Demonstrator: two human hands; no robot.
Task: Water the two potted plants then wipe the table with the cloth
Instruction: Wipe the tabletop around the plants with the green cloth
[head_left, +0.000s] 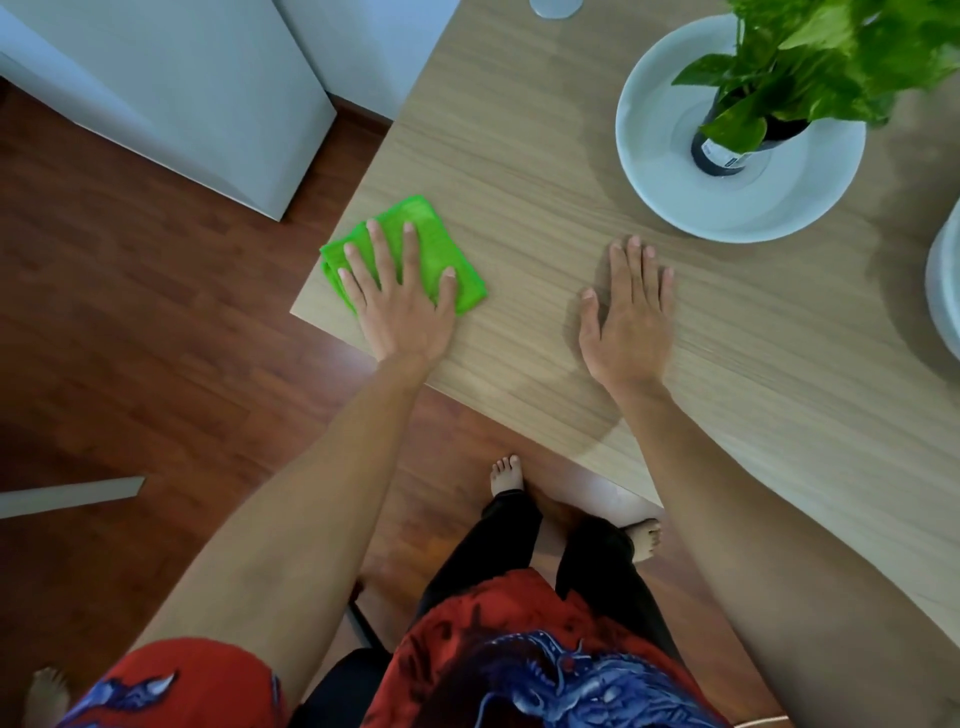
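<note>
A folded green cloth (434, 244) lies near the left corner of the light wooden table (519, 156). My left hand (400, 296) presses flat on the cloth, fingers spread. My right hand (628, 317) rests flat on the bare tabletop to the right, holding nothing. A leafy green potted plant (789, 67) in a dark pot stands in a wide white dish (670, 171) at the back right. A second white dish edge (943, 291) shows at the far right; its plant is out of view.
A glass base (556, 6) peeks in at the table's far edge. White cabinets (171, 88) stand to the left on the dark wood floor. My bare feet (506, 475) are by the table's near edge.
</note>
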